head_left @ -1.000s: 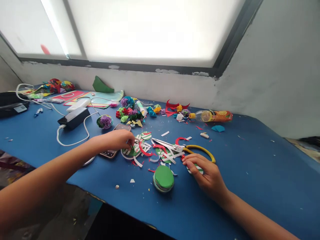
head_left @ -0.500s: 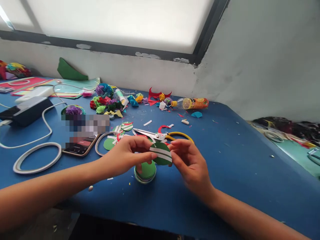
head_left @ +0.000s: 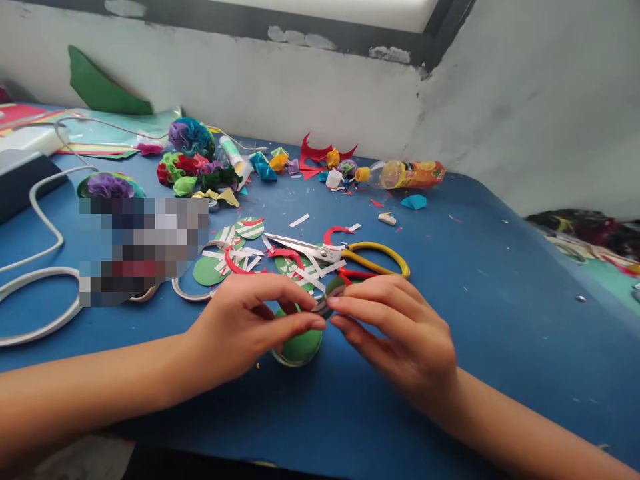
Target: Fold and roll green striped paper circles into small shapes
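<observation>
- My left hand (head_left: 245, 327) and right hand (head_left: 395, 333) pinch a green paper disc (head_left: 331, 293) between fingertips, seen nearly edge-on.
- Just under them, a stack of green discs (head_left: 300, 348) sits on the blue table (head_left: 500, 320).
- Yellow-handled scissors (head_left: 345, 257) lie just beyond, among paper scraps.

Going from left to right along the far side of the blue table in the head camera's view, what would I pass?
Green paper sheet → purple and blue paper flower → glue tube → red paper scrap → orange drink bottle, lying on its side.
</observation>
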A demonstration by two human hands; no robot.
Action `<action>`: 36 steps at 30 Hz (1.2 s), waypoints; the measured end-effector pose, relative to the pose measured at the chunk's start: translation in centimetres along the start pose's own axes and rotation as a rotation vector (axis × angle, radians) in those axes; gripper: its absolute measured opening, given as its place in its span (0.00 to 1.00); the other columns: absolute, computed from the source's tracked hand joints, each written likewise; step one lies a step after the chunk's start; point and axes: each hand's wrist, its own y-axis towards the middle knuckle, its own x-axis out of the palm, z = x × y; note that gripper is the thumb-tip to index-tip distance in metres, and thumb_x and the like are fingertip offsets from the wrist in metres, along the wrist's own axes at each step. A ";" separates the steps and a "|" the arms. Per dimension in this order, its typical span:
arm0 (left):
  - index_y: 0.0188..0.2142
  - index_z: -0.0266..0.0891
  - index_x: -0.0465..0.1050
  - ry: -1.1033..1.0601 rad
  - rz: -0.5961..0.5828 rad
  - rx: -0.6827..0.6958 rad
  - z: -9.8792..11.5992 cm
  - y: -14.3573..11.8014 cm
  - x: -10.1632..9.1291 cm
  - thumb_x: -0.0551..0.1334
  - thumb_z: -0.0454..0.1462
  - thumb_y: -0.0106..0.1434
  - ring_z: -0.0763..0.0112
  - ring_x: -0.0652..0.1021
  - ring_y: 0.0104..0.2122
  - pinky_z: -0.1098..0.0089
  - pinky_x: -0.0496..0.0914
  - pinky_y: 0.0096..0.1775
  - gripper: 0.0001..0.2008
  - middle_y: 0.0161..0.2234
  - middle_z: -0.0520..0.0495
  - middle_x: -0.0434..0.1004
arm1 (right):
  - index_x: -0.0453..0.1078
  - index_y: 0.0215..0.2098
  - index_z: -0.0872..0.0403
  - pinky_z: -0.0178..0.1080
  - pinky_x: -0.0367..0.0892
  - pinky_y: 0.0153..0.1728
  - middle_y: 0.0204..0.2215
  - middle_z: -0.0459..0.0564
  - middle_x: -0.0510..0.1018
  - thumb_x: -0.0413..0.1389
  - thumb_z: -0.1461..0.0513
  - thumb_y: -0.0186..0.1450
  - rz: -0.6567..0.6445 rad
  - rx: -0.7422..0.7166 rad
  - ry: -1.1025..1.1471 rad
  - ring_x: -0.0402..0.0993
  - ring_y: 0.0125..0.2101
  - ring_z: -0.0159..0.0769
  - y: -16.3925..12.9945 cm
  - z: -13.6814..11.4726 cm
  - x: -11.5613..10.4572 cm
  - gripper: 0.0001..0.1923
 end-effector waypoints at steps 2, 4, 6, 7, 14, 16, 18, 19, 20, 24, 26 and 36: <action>0.26 0.35 0.73 0.035 0.013 0.097 0.1 0.0 0.1 0.66 0.35 0.52 0.83 0.71 0.19 0.86 0.67 0.19 0.04 0.23 0.54 0.74 | 0.70 0.39 0.54 0.36 0.68 0.37 0.34 0.48 0.77 0.58 0.70 0.57 -0.002 0.004 0.023 0.72 0.34 0.31 0.0 -0.2 -0.2 0.12; 0.25 0.35 0.72 0.075 -0.003 0.200 0.3 0.1 0.1 0.66 0.33 0.52 0.83 0.71 0.20 0.85 0.66 0.21 0.04 0.22 0.54 0.73 | 0.71 0.39 0.54 0.35 0.69 0.38 0.35 0.49 0.77 0.58 0.70 0.57 -0.007 0.003 0.055 0.73 0.36 0.31 0.0 -0.4 -0.5 0.11; 0.25 0.35 0.71 0.124 -0.043 0.316 0.5 0.1 0.1 0.65 0.32 0.54 0.83 0.71 0.21 0.84 0.67 0.24 0.03 0.22 0.54 0.73 | 0.71 0.39 0.54 0.32 0.70 0.38 0.36 0.48 0.78 0.58 0.69 0.58 -0.040 0.006 0.111 0.74 0.36 0.30 0.0 -0.6 -0.7 0.11; 0.25 0.35 0.71 0.146 -0.067 0.364 0.5 0.1 0.1 0.64 0.32 0.54 0.82 0.72 0.22 0.83 0.67 0.26 0.03 0.22 0.53 0.73 | 0.70 0.39 0.54 0.31 0.70 0.38 0.36 0.48 0.78 0.57 0.69 0.58 -0.069 0.013 0.148 0.75 0.36 0.29 0.0 -0.7 -0.8 0.11; 0.30 0.40 0.73 0.244 -0.170 0.445 0.4 -0.4 -0.2 0.63 0.35 0.57 0.79 0.73 0.25 0.80 0.68 0.29 0.01 0.25 0.52 0.74 | 0.69 0.39 0.51 0.28 0.71 0.36 0.33 0.45 0.79 0.56 0.67 0.60 -0.219 0.099 0.321 0.76 0.34 0.27 0.1 -0.7 -1.1 0.09; 0.31 0.40 0.72 0.256 -0.167 0.439 0.3 -0.5 -0.2 0.62 0.35 0.58 0.79 0.73 0.25 0.80 0.68 0.30 0.02 0.25 0.52 0.73 | 0.69 0.39 0.51 0.28 0.71 0.37 0.33 0.44 0.79 0.56 0.67 0.60 -0.232 0.114 0.349 0.76 0.34 0.27 0.1 -0.7 -1.2 0.09; 0.31 0.39 0.72 0.258 -0.172 0.444 0.3 -0.5 -0.3 0.62 0.35 0.58 0.80 0.72 0.25 0.81 0.67 0.31 0.01 0.26 0.52 0.73 | 0.68 0.39 0.51 0.28 0.71 0.36 0.33 0.43 0.78 0.55 0.67 0.61 -0.231 0.143 0.378 0.75 0.33 0.27 0.2 -0.8 -1.2 0.09; 0.31 0.39 0.72 0.252 -0.175 0.448 0.3 -0.4 -0.3 0.62 0.34 0.58 0.80 0.72 0.26 0.81 0.67 0.31 0.01 0.26 0.52 0.73 | 0.68 0.38 0.51 0.28 0.71 0.35 0.32 0.43 0.78 0.55 0.68 0.61 -0.228 0.166 0.391 0.75 0.33 0.26 0.2 -0.9 -1.2 0.08; 0.31 0.38 0.71 0.238 -0.181 0.453 0.3 -0.3 -0.2 0.62 0.34 0.58 0.80 0.72 0.26 0.81 0.67 0.31 0.01 0.25 0.52 0.73 | 0.68 0.38 0.51 0.28 0.71 0.34 0.32 0.43 0.78 0.54 0.68 0.61 -0.221 0.191 0.405 0.75 0.32 0.26 0.1 -0.9 -1.2 0.08; 0.29 0.37 0.71 0.131 -0.170 0.355 0.4 -0.1 -0.1 0.61 0.33 0.58 0.81 0.71 0.24 0.81 0.66 0.27 0.03 0.24 0.53 0.73 | 0.68 0.35 0.52 0.29 0.70 0.29 0.29 0.44 0.76 0.53 0.67 0.62 -0.193 0.256 0.457 0.73 0.28 0.26 0.1 -1.1 -1.1 0.05; 0.28 0.36 0.71 0.091 -0.181 0.291 0.5 -0.1 0.0 0.61 0.33 0.58 0.82 0.71 0.23 0.82 0.65 0.25 0.03 0.24 0.53 0.73 | 0.68 0.34 0.53 0.29 0.70 0.29 0.28 0.44 0.76 0.53 0.67 0.62 -0.187 0.268 0.470 0.73 0.28 0.26 0.1 -1.0 -1.0 0.05; 0.29 0.36 0.71 0.071 -0.202 0.290 0.5 -0.3 0.1 0.62 0.34 0.58 0.82 0.70 0.23 0.82 0.65 0.25 0.02 0.23 0.53 0.71 | 0.71 0.36 0.51 0.31 0.70 0.30 0.28 0.44 0.77 0.57 0.68 0.59 -0.116 0.308 0.594 0.73 0.29 0.28 0.1 -0.7 -0.6 0.08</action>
